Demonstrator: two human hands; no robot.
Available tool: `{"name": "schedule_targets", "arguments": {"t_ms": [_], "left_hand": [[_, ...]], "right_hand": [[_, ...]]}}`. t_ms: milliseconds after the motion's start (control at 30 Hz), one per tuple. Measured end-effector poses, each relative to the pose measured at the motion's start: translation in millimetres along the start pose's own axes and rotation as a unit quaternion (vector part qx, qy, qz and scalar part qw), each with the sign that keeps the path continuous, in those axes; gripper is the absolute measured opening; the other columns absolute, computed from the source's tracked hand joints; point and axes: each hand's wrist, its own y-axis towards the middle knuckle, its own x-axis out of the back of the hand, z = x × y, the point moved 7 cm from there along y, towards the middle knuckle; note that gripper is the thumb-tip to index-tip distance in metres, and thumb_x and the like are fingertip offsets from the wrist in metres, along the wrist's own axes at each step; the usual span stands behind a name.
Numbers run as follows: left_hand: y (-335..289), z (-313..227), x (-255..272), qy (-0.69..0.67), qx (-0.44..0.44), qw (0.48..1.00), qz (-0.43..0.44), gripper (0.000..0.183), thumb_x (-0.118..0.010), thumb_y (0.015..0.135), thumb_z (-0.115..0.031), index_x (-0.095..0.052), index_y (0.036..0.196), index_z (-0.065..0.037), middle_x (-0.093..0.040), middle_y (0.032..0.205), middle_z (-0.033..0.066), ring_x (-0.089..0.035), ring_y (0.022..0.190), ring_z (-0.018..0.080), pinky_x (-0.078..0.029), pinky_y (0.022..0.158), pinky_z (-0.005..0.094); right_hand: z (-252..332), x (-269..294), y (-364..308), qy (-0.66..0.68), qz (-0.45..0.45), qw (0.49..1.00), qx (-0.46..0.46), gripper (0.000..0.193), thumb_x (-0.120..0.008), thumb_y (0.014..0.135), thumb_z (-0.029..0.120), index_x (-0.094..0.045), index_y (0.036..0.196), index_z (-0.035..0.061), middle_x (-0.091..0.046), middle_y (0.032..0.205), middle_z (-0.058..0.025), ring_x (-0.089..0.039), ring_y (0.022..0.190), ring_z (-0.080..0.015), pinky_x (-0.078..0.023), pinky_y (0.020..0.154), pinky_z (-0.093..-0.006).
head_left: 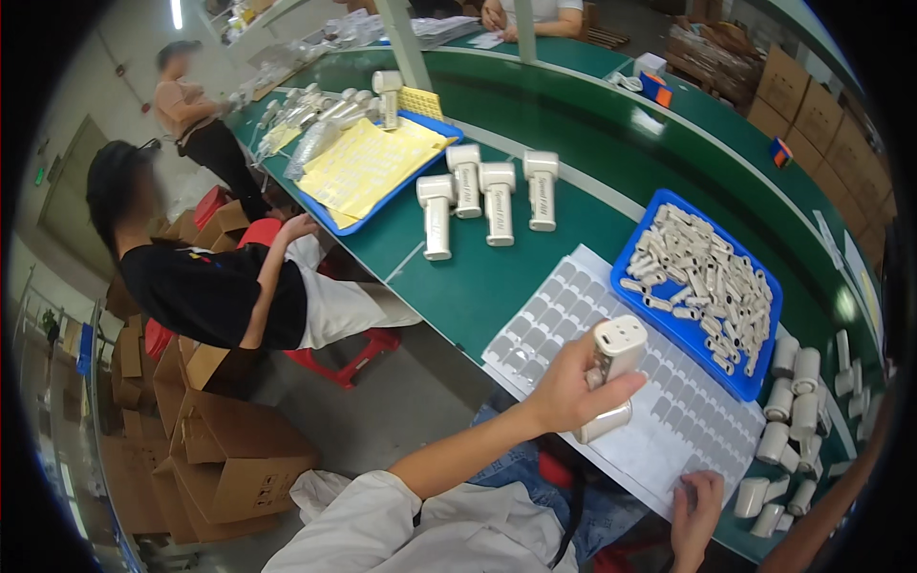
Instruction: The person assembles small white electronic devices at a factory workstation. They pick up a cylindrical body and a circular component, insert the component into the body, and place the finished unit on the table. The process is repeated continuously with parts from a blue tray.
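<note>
A: Start at the cream handheld fan body (609, 377). Where is it?

B: Just below centre of the view, raised above the sticker sheet (659, 420). The left hand (564, 392) has fingers and thumb wrapped round its middle, head end tilted up toward 12 o'clock.

A: The other hand?

B: The right hand (695, 511) is at 5 o'clock from the fan, lying on the sheet's near edge with fingers bent down onto the paper. Whether it pinches a sticker I cannot tell; the tips are too small to read.

A: How far along, by your reading?

B: Early to middle, I judge. Four fan bodies (487, 196) lie in a row on the green table (497, 286) at 11 o'clock from the held one, well apart from it. The sheet has most of its rows of pale stickers in place, so few have been used.

A: And what waits?

B: A blue tray (764, 315), heaped with small cream parts (697, 277), touches the sheet's far side at 2 o'clock. A cluster of cream cylinders (788, 420) lies at 3 to 4 o'clock.

A: Further out?

B: At 10 o'clock a second blue tray (444, 129) carries yellow sheets (368, 167), with more fan bodies (330, 110) beyond. A seated co-worker in a black shirt (205, 286) reaches toward the table edge at 9 o'clock. Cardboard boxes (224, 449) are on the floor at 8 o'clock.
</note>
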Motion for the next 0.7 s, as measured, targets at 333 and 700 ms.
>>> {"name": "schedule_targets", "arguments": {"t_ms": [333,700], "left_hand": [[2,-7,7,-0.069,-0.095,0.993,0.000,0.037,-0.064,0.086,-0.025,-0.047,0.109,-0.001,-0.064,0.079,0.0140,-0.065,0.076,0.0237,-0.054,0.073,0.0384],[4,-12,-4,-0.019,-0.104,0.994,0.010,0.048,-0.065,0.087,-0.040,-0.041,0.106,-0.003,-0.059,0.073,0.0146,-0.063,0.071,0.0253,-0.055,0.071,0.0401]], "right_hand": [[-3,5,22,-0.007,0.050,0.999,-0.002,0.022,-0.070,0.075,0.003,-0.064,0.097,0.0056,-0.058,0.096,-0.0125,-0.058,0.091,-0.0337,-0.048,0.078,-0.0399],[-8,1,23,-0.045,0.102,0.994,0.024,0.024,-0.071,0.076,0.005,-0.058,0.097,0.0067,-0.054,0.095,-0.0113,-0.061,0.083,-0.0337,-0.049,0.071,-0.0420]]}}
